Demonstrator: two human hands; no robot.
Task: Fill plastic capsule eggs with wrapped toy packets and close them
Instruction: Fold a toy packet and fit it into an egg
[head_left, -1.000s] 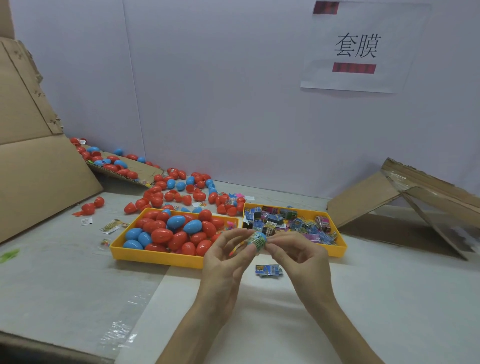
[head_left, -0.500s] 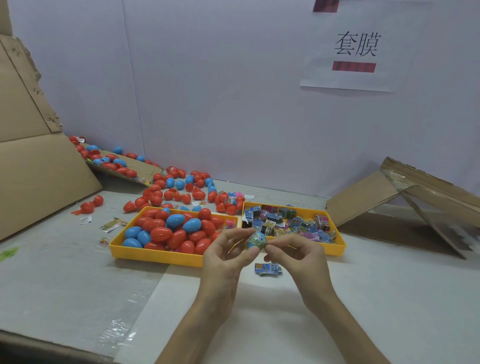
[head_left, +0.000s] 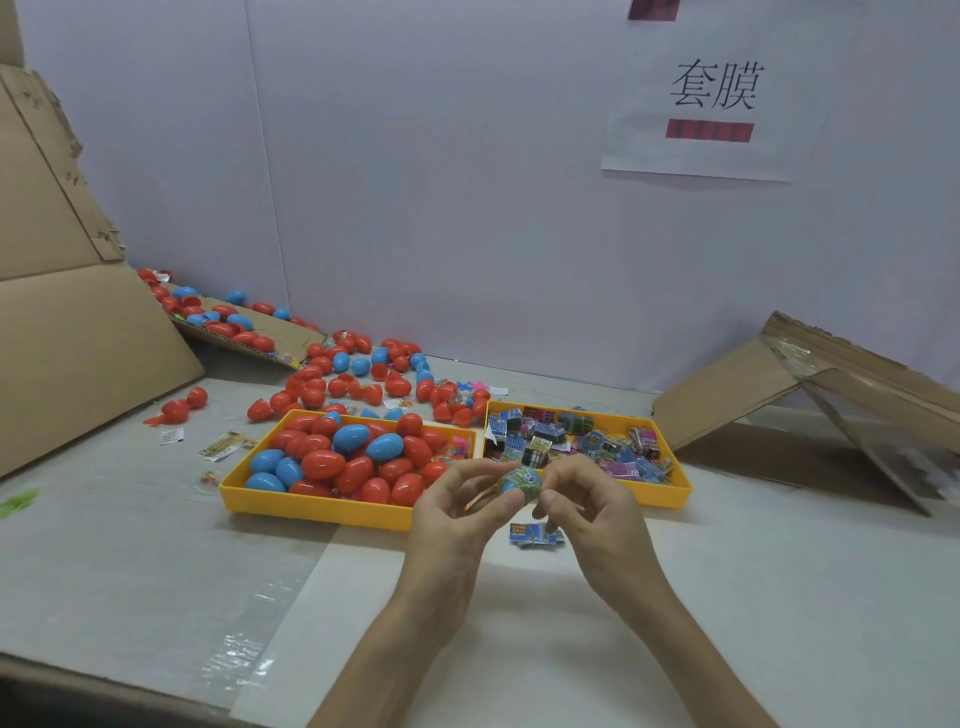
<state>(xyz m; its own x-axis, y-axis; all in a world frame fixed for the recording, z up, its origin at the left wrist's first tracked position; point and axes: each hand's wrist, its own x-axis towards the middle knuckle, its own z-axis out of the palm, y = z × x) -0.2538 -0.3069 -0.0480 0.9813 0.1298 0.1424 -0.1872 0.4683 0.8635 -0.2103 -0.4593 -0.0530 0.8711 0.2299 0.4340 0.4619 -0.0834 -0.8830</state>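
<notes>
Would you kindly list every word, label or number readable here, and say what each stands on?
"套膜": black print on the white paper sheet on the wall.
Red bars on that sheet: blurred out, unreadable.
Packets in the right tray, the loose packet on the table and the held packet at the blue egg: print too small.

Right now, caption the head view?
Left hand and right hand pinch a blue egg and packet before yellow egg tray and packet tray.

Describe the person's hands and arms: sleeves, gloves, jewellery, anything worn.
The left hand and right hand are bare: no gloves, rings or watch show. The left forearm and right forearm are uncovered down to the frame's bottom edge, so no sleeve is in view.
</notes>
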